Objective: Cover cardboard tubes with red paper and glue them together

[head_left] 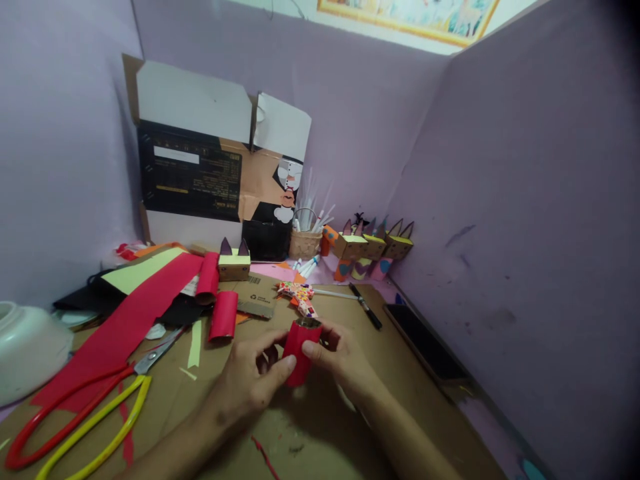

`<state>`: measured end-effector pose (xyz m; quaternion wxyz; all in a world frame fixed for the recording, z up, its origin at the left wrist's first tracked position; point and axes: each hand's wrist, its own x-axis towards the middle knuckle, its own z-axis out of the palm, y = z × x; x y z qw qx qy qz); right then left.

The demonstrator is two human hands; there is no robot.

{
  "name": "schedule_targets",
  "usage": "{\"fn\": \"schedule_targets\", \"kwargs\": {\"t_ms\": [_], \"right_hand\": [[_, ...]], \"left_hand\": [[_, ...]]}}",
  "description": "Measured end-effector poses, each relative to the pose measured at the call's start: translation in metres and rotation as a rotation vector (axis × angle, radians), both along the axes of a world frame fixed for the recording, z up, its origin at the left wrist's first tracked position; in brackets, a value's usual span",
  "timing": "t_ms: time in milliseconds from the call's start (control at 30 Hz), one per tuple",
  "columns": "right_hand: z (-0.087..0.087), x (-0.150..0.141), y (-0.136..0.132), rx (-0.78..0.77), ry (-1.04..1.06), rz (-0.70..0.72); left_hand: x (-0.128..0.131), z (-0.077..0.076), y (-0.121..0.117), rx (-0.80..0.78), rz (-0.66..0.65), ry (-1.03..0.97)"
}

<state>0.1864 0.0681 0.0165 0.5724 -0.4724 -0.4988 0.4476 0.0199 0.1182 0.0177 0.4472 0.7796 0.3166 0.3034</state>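
Between my two hands stands a cardboard tube wrapped in red paper (299, 357), nearly upright, its open top edge facing me. My left hand (255, 373) grips its left side, thumb at the front. From the right, my right hand (340, 353) holds it too, thumb on the front near the rim and fingers behind, partly hidden. Two more red tubes (223, 316) are to the left, one leaning behind the other. Just beyond my hands is a colourful patterned piece (303, 297). A small cardboard box head with dark ears (234, 261) sits behind the tubes.
Scissors with red and yellow handles (83, 420) lie at left, over a long red paper strip (125, 313), near a white bowl (33, 350). A black marker (366, 308) and a dark tablet-like object (425, 340) lie at right. Cat-like cardboard figures (373, 247) and a basket (306, 243) stand behind.
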Motion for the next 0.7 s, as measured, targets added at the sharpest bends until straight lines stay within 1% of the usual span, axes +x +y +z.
{"fn": "schedule_targets", "kwargs": {"t_ms": [100, 267, 333, 400, 467, 533, 600, 700], "right_hand": [[-0.002, 0.001, 0.001, 0.008, 0.000, -0.018], [-0.002, 0.001, 0.001, 0.006, -0.024, -0.025], [-0.002, 0.000, 0.001, 0.006, -0.025, -0.025], [-0.002, -0.001, 0.001, -0.001, -0.007, -0.008], [-0.002, -0.003, 0.001, -0.036, 0.033, 0.031], [-0.004, -0.005, 0.002, -0.093, 0.071, 0.065], [-0.004, -0.006, 0.002, -0.142, 0.091, 0.072], [-0.004, -0.006, 0.001, -0.175, 0.115, 0.034]], "left_hand": [[0.002, 0.000, -0.001, 0.005, -0.008, 0.046], [0.003, 0.003, -0.005, -0.038, -0.009, 0.013], [0.004, 0.005, -0.005, -0.117, -0.009, -0.047], [0.006, 0.006, -0.002, -0.241, 0.000, -0.151], [0.008, 0.005, 0.001, -0.387, 0.051, -0.240], [0.009, 0.003, 0.005, -0.497, 0.103, -0.276], [0.009, 0.002, 0.007, -0.554, 0.116, -0.280], [0.009, 0.003, 0.007, -0.564, 0.078, -0.257]]}}
